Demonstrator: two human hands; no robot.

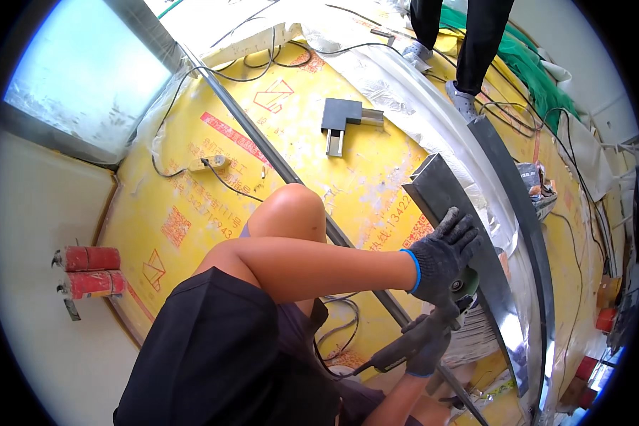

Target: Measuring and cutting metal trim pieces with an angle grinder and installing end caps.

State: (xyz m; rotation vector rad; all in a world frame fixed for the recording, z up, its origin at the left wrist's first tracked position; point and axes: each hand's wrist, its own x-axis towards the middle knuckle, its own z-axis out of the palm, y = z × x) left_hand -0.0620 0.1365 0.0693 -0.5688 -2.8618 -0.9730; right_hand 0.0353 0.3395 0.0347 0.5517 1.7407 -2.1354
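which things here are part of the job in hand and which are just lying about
In the job:
angle grinder, held in the right hand
dark metal profile, with the left hand over its side

Apparently just lying about:
L-shaped corner piece on the yellow floor covering
two red cylinders by the wall
green netting

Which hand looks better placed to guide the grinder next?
Likely the right hand: it grips the grinder by its body. The left hand is up near the disc end, fingers extended over the dark bar.
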